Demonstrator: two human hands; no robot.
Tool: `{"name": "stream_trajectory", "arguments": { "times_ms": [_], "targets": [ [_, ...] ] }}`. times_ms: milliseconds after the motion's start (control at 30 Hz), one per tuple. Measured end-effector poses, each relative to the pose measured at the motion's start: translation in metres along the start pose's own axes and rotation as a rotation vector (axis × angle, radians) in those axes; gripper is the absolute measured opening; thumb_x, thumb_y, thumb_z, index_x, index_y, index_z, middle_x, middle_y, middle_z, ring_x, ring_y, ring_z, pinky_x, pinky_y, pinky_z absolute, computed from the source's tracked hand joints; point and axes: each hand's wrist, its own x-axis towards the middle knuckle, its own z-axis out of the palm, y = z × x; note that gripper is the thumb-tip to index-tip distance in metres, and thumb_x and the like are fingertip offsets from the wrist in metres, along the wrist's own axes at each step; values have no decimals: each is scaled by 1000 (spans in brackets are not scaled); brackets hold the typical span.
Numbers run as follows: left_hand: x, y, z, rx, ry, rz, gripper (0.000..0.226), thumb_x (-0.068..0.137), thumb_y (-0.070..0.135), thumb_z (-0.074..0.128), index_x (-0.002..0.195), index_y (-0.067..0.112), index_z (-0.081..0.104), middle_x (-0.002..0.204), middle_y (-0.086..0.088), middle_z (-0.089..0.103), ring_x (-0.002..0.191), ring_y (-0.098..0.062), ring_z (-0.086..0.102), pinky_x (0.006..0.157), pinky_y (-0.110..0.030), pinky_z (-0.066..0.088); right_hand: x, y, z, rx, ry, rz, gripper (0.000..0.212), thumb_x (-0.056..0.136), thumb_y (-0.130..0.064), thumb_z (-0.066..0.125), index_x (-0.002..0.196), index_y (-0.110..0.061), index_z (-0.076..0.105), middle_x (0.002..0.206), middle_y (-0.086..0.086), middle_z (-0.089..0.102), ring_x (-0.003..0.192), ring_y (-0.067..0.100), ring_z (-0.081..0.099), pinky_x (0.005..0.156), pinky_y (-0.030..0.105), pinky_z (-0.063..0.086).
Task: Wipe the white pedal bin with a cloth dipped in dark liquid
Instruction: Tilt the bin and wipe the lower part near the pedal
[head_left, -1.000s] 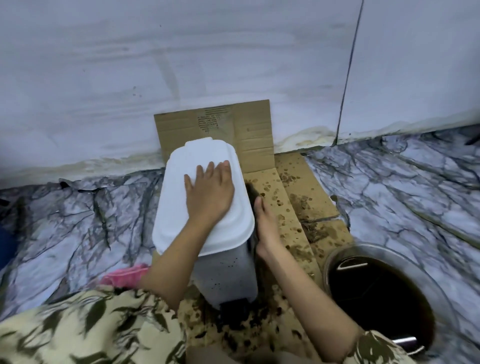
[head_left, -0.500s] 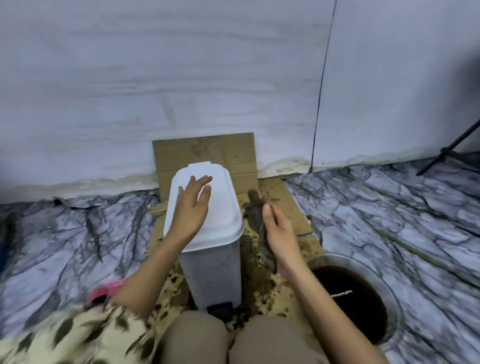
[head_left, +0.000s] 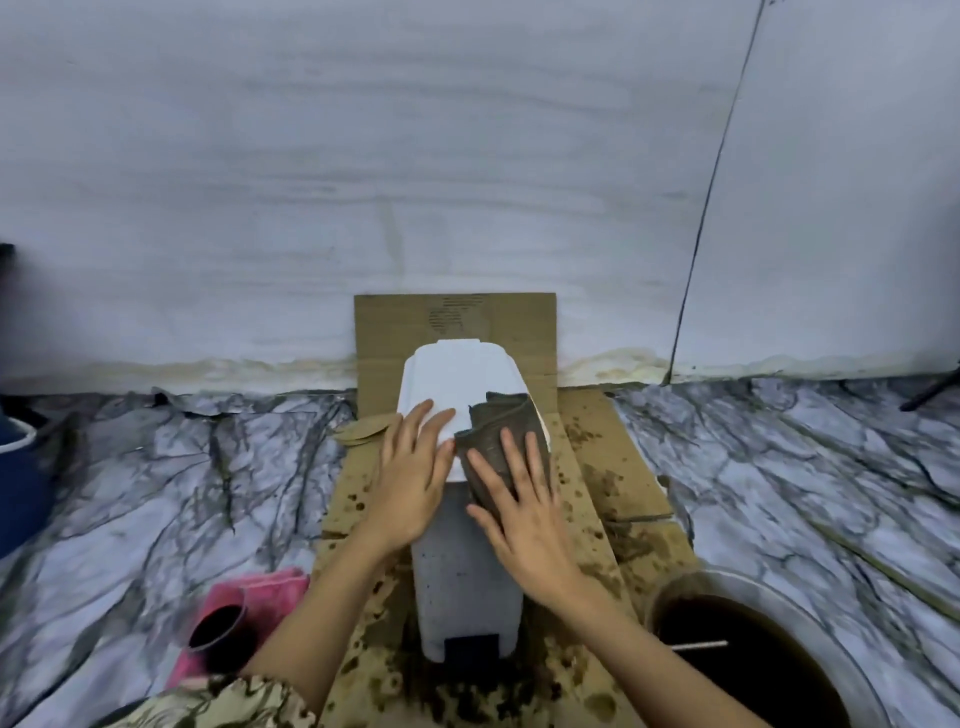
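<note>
Since half a second ago the right hand (head_left: 524, 499) has carried the dark wet cloth (head_left: 501, 436) from beside the white pedal bin (head_left: 462, 519) onto its lid, pressing it flat with straight fingers; wiping the top looks under way. Left hand (head_left: 413, 483) lies flat, steadying the lid. Bin stands on stained cardboard (head_left: 613, 467) over marble-patterned floor (head_left: 182, 467), against a pale wall (head_left: 363, 182); basin of dark liquid (head_left: 748, 660) near right.

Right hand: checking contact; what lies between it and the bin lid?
The dark cloth, pressed flat by the right hand onto the bin lid, head view.
</note>
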Motion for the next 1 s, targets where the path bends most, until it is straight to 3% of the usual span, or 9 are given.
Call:
{"name": "stream_trajectory", "arguments": {
  "times_ms": [100, 267, 333, 467, 533, 667, 833, 900, 1000],
  "targets": [
    [54, -8, 0, -52, 45, 1, 38, 102, 34, 30, 135, 27, 46, 150, 1, 31, 143, -14, 18, 114, -27, 5, 44, 21, 10, -79, 72, 32, 56, 98, -44, 32, 149, -33, 11, 158, 5, 9, 147, 22, -8, 115, 48, 12],
    [120, -26, -2, -112, 64, -13, 33, 101, 32, 35, 129, 26, 53, 132, 0, 47, 131, -17, 37, 108, -31, 18, 75, 23, 59, -137, 78, 75, 54, 101, -42, 21, 151, -31, 3, 160, 0, -12, 147, 23, -12, 117, 44, 2],
    [135, -30, -5, -150, 59, -35, 33, 102, 33, 35, 127, 25, 55, 124, 1, 50, 126, -19, 41, 109, -38, 25, 52, 32, 82, -218, 17, -76, 49, 102, -42, 18, 150, -31, 13, 160, -1, 6, 147, 20, -4, 117, 43, 6],
    [147, -30, -4, -164, 46, -43, 37, 102, 35, 31, 129, 25, 54, 128, -2, 52, 126, -17, 39, 107, -34, 23, 21, 69, 83, -310, -87, -385, 44, 101, -46, 25, 143, -39, 33, 138, -8, 53, 135, 17, 38, 117, 41, 11],
    [149, -27, 0, -145, 63, -31, 39, 103, 36, 29, 129, 25, 54, 128, 0, 53, 126, -15, 38, 102, -29, 21, 47, 72, 72, -268, -43, -365, 48, 99, -50, 28, 146, -39, 27, 147, -5, 43, 140, 16, 29, 116, 43, 13],
    [148, -23, 3, -171, 98, -50, 38, 102, 36, 31, 126, 24, 57, 125, 1, 55, 124, -13, 39, 103, -29, 23, 97, 36, 68, -89, 95, -1, 51, 97, -51, 36, 145, -36, 30, 153, 1, 27, 143, 23, 19, 117, 48, 12],
    [142, -26, -2, -206, 130, -58, 32, 98, 39, 43, 121, 25, 60, 122, 1, 52, 121, -20, 45, 110, -42, 28, 32, 39, 90, -169, -72, -300, 48, 95, -55, 38, 142, -42, 36, 149, -7, 34, 139, 20, 33, 118, 43, 13],
    [144, -26, -1, -208, 124, -75, 32, 96, 42, 46, 121, 28, 60, 127, -3, 52, 122, -22, 45, 109, -43, 30, 13, 44, 87, -96, -126, -123, 52, 95, -58, 33, 142, -38, 38, 148, -4, 34, 136, 26, 38, 116, 42, 21],
    [147, -23, 5, -196, 140, -79, 33, 94, 43, 50, 121, 28, 60, 127, -4, 52, 121, -24, 46, 109, -43, 31, 31, 35, 79, 172, -49, 322, 72, 93, -62, 26, 150, -28, -1, 158, 2, -12, 146, 23, -2, 114, 32, 14]
  ]
}}
